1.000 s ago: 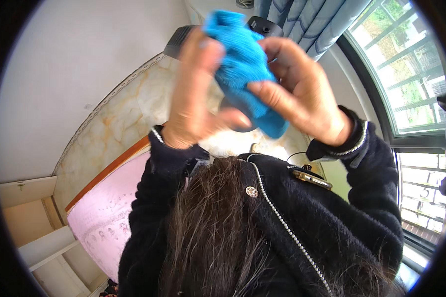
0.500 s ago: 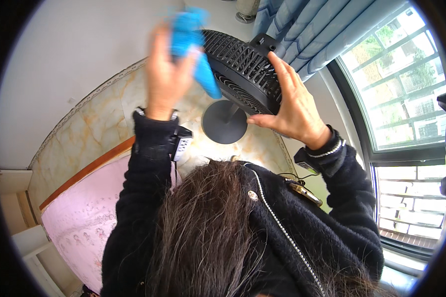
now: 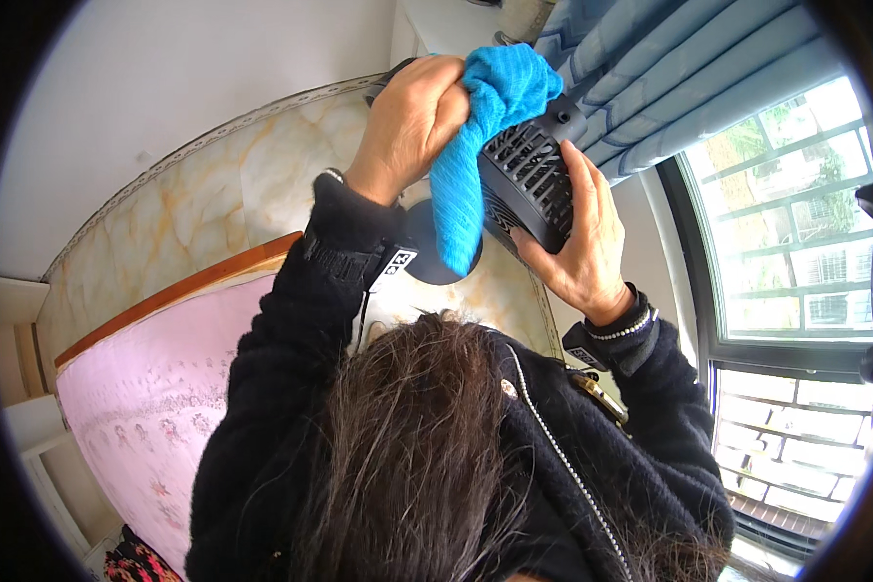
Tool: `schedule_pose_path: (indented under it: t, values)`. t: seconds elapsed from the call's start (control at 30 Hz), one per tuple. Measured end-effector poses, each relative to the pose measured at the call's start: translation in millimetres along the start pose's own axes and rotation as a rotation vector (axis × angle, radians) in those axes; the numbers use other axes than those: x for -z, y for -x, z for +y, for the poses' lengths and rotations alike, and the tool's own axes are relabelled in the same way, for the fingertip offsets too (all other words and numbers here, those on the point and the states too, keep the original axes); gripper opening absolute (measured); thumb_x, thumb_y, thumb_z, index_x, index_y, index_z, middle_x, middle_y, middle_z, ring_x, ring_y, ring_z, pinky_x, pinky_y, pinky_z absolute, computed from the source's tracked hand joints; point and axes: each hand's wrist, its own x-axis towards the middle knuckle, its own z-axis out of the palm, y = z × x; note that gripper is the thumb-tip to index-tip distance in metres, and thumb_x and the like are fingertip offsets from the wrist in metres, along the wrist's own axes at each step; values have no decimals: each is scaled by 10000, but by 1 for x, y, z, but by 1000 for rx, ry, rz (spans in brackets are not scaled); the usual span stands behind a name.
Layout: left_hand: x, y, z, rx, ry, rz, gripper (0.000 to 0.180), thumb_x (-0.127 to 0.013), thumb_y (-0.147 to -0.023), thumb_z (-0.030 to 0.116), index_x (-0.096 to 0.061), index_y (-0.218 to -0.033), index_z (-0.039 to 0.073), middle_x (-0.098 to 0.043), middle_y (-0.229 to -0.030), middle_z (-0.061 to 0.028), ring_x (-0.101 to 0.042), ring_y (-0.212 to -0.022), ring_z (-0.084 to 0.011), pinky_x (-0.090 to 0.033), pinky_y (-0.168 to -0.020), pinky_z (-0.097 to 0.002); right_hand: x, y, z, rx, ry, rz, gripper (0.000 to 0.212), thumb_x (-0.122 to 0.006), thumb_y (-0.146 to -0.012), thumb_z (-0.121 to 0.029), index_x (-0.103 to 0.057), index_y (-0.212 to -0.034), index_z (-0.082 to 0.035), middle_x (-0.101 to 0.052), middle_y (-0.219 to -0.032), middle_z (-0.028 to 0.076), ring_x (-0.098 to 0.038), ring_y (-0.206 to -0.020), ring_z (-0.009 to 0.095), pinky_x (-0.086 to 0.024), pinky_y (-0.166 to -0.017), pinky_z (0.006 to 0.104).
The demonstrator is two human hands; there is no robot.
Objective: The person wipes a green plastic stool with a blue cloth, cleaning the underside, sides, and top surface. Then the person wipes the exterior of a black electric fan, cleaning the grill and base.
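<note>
A bright blue cloth [image 3: 500, 92] is bunched in my left hand [image 3: 412, 126], whose fingers are closed round it. One end of the cloth hangs down in front of a black pedestal fan [image 3: 532, 175] and hides part of its grille. My right hand [image 3: 585, 238] grips the right rim of the fan head, thumb on the near side and fingers on the slatted side. Below the fan head, its round dark base [image 3: 425, 262] stands on the floor, partly covered by the cloth and my left sleeve.
A bed with a pink flowered cover [image 3: 165, 417] and wooden edge lies to the left. Blue curtains [image 3: 689, 87] hang close behind the fan at the right. A barred window [image 3: 776, 223] is on the right. Marble-patterned floor tiles [image 3: 213, 233] run along the white wall.
My left hand has moved right with the cloth, bringing it across the fan head. The fan head and my right hand sit slightly further right and lower in view.
</note>
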Motion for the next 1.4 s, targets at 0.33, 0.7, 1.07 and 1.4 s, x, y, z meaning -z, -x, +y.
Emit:
schedule_pose_path:
  t: [0.33, 0.7, 1.07, 1.4]
  values:
    - [-35, 31, 46, -424, -138, -68, 404, -775, -793, 336, -663, -1148, 180, -634, -1189, -79, -608, -1146, -284, -419, -1017, -476, -2, 10, 6, 133, 48, 33, 767, -870, -716, -276, -512, -1346, -23, -567, -1300, 219, -590, -1160, 436, -485, -955, 474]
    - [12, 2, -12, -55, 27, -34, 217, -641, -969, 225, -615, -1148, 106, -681, -933, -97, -680, -821, -240, -526, -725, -331, 0, -4, -2, 48, -11, -39, 950, -771, -701, -214, -333, -1508, 29, -482, -1377, 288, -535, -1240, 428, -435, -1056, 456]
    - [40, 34, -202, 284, -154, -39, 209, -600, -956, 192, -615, -1144, 102, -676, -921, -181, -648, -833, -353, -504, -740, -379, 3, 3, 0, 40, -4, -62, 941, -761, -708, -210, -332, -1509, 34, -479, -1375, 288, -543, -1231, 422, -437, -1050, 448]
    - [13, -4, -69, -181, 210, -39, 222, -599, -1002, 230, -634, -1146, 64, -665, -1064, -14, -607, -993, -105, -486, -894, -297, 1, -3, -1, 35, 10, -27, 942, -776, -668, -175, -364, -1486, 45, -507, -1346, 280, -564, -1164, 422, -476, -994, 455]
